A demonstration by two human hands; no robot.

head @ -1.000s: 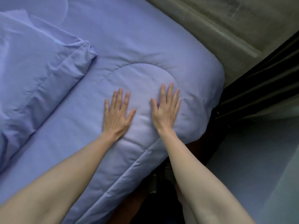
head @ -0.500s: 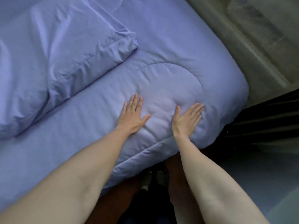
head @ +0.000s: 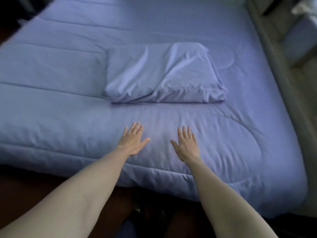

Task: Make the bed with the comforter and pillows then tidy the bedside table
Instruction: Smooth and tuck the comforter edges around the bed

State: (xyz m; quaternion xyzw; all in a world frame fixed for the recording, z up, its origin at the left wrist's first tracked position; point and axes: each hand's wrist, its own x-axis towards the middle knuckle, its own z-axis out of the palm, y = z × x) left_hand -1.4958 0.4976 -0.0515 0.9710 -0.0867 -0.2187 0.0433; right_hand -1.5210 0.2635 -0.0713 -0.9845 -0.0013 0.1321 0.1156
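A lavender quilted comforter [head: 68, 103] covers the whole bed, spread flat with stitched lines and a curved seam near the right corner. One pillow [head: 163, 74] in a matching lavender case lies on top, in the middle of the bed, creased down its centre. My left hand [head: 133, 140] and my right hand [head: 187, 145] rest palm-down on the comforter near its front edge, fingers spread, holding nothing. Both bare forearms reach in from the bottom of the view. The pillow lies beyond my hands, not touching them.
A grey padded bed frame or wall ledge [head: 277, 69] runs along the bed's right side. Something pale [head: 305, 6] sits at the top right, blurred. Dark floor [head: 25, 182] shows below the bed's front edge and at the top left corner.
The view has swung up and left from the bed's right corner, now showing the whole bed and pillow. My hands have slid left along the comforter and stay flat on it.
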